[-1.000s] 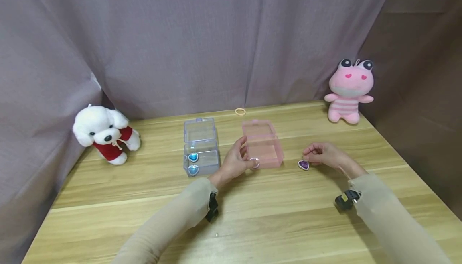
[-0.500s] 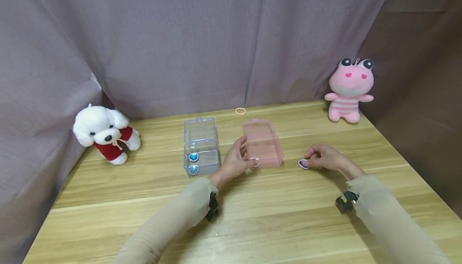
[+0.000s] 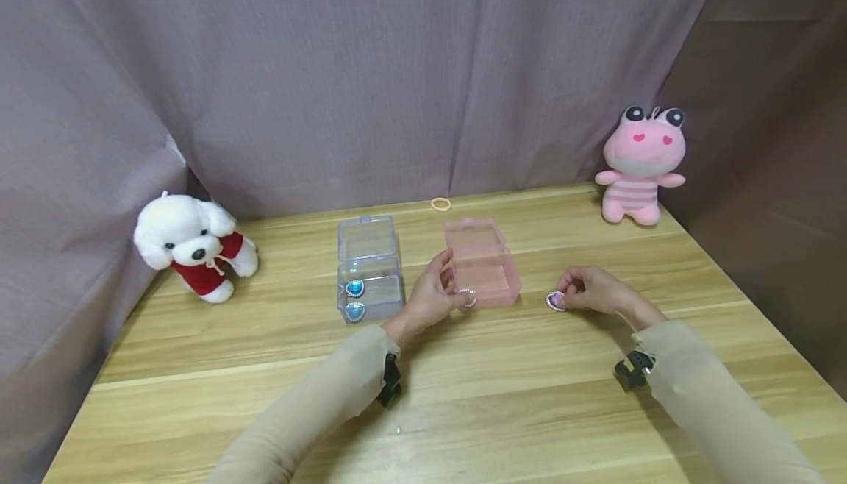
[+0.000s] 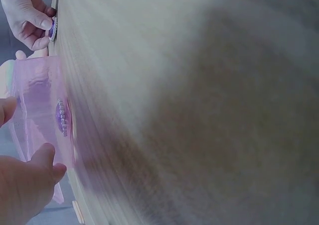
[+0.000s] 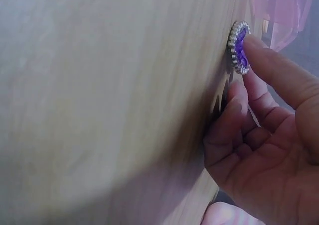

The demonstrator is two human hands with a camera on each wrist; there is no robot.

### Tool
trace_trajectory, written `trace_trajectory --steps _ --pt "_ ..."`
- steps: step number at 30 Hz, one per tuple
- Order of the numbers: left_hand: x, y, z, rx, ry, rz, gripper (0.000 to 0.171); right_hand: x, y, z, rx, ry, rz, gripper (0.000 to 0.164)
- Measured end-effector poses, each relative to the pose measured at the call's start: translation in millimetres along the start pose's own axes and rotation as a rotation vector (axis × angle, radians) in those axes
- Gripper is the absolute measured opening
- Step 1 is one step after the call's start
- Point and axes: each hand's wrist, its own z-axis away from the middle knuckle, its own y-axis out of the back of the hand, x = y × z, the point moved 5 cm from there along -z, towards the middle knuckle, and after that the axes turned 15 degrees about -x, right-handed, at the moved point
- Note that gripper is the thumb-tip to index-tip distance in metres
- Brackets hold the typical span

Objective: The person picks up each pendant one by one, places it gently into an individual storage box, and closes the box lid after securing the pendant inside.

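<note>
Left hand (image 3: 430,300) gripped open, rectangular, see-through pink plastic box (image 3: 492,298); right hand (image 3: 595,289) pinched heart-shaped purple gem (image 3: 553,301), silver beaded rim, near box.

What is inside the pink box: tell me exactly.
Inside the pink box, one purple-looking gem with a beaded rim shows near the front left corner. In the head view, the left hand covers part of the gem, so that part cannot be seen.
</note>
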Motion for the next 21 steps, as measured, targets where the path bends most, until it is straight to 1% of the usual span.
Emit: trace_trajectory --steps 4,6,9,12,14,16,19,21 --pt "1.0 -0.8 0.4 0.001 0.002 0.006 0.094 -1.3 -0.8 -0.4 0.014 0.018 -0.003 0.025" --pt "0.7 -1.1 0.5 0.001 0.000 0.004 0.094 -1.1 -1.1 -1.3 0.023 0.027 -0.028 0.026" --pt "0.3 -1.4 1.1 0.001 0.000 0.000 0.094 0.0 0.7 -3.7 0.051 0.034 -0.097 0.027" --pt "-0.6 -1.0 1.5 0.003 0.003 -0.008 0.093 -2.6 5.0 -7.4 0.088 0.071 -0.208 0.027" --pt "-0.6 -0.8 1.7 0.004 0.004 -0.010 0.093 -8.2 8.8 -10.1 0.122 0.095 -0.286 0.026" --pt "-0.8 -0.5 1.5 0.008 0.010 -0.014 0.093 -17.3 12.1 -12.7 0.161 0.120 -0.338 0.026" --pt "0.0 -0.4 1.1 0.011 0.014 -0.024 0.093 -32.7 15.5 -17.0 0.209 0.129 -0.375 0.029" --pt "0.8 -0.6 0.9 0.013 0.011 -0.027 0.093 -42.5 15.7 -21.0 0.221 0.139 -0.394 0.033"
